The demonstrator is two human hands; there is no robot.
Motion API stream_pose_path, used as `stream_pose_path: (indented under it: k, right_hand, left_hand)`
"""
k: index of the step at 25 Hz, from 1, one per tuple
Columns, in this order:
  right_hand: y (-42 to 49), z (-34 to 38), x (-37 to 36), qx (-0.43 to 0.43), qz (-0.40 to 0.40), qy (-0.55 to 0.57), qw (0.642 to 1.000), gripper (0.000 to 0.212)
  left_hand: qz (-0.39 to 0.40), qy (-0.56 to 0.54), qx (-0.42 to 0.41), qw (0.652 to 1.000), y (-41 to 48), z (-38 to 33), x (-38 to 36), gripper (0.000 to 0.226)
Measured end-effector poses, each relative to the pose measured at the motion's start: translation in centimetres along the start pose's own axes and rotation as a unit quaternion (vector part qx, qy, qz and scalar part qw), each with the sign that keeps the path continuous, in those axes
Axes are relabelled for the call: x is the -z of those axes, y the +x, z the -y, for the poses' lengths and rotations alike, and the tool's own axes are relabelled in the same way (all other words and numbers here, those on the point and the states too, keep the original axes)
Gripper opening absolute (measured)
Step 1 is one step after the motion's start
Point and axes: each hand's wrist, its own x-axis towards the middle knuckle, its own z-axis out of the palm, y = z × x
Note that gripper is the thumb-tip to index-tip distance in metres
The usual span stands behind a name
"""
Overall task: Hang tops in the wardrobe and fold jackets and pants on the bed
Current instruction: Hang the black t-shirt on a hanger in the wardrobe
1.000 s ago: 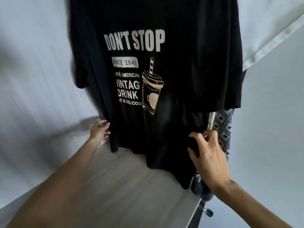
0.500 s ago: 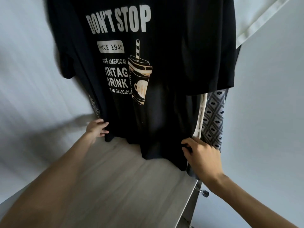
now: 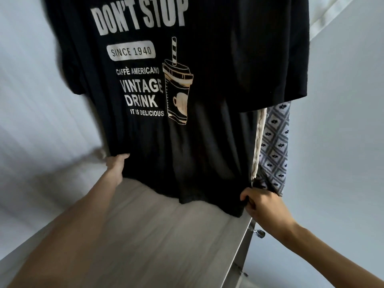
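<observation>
While the black T-shirt point(image 3: 207, 84) hangs with its printed front facing the camera, both hands hold its bottom hem from the near side. The shirt's top runs out of view, so what it hangs from cannot be told. Its print reads "DON'T STOP", "SINCE 1940" and "VINTAGE DRINK" beside a drawing of a cup with a striped straw.

The left hand point(image 3: 116, 166) grips the hem at the shirt's lower left corner. The thumb lies on the front of the cloth and the fingers are hidden behind it. The right hand point(image 3: 259, 204) has its fingers curled round the lower right corner, and the hem is bunched in that pinch. Between the two hands the hem sags in a shallow curve.

Just right of the shirt and behind it hangs a patterned garment point(image 3: 274, 146) in grey and white diamonds, with a cream strip point(image 3: 258, 142) running down its left edge. A white cloth point(image 3: 332, 15) shows at the far upper right. Below the hem lies a pale wood board point(image 3: 155, 242), blurred. A small metal fitting point(image 3: 258, 232) sits at its right edge, near the right wrist. A pale wall point(image 3: 31, 90) fills the left.
</observation>
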Motion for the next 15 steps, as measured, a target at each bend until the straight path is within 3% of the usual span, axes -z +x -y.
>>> stream_pose_path:
  k: [1,3,5,7,9,12,15]
  right_hand:
    - [0.1,0.0,0.1,-0.014,0.011,-0.007,1.000,0.036]
    - [0.1,0.7,0.4,-0.037,0.007,-0.016,0.999,0.035]
    - [0.1,1.6,0.8,-0.033,0.004,-0.040,0.999,0.038]
    - [0.3,2.0,1.2,-0.065,0.081,-0.094,0.990,0.044]
    - [-0.1,1.8,2.3,-0.110,0.173,-0.096,0.974,0.038]
    - [-2.1,0.8,4.3,-0.117,0.212,0.012,0.970,0.018]
    - [-6.2,-1.1,7.6,-0.113,0.205,0.089,0.968,0.017]
  left_hand:
    - [-0.058,0.020,-0.052,0.997,-2.3,-0.5,-0.8,0.091]
    - [-0.141,0.039,-0.269,0.952,-7.6,-0.9,-3.1,0.074]
    - [-0.087,0.049,-0.500,0.861,-13.4,-1.2,-5.5,0.069]
    - [-0.029,0.150,-0.585,0.797,-16.8,-1.3,-7.7,0.068]
    - [0.019,0.295,-0.559,0.774,-18.9,-0.8,-8.9,0.069]
    - [0.119,0.475,-0.393,0.778,-20.7,0.8,-8.4,0.062]
    - [0.183,0.597,-0.328,0.709,-24.9,3.4,-7.8,0.055]
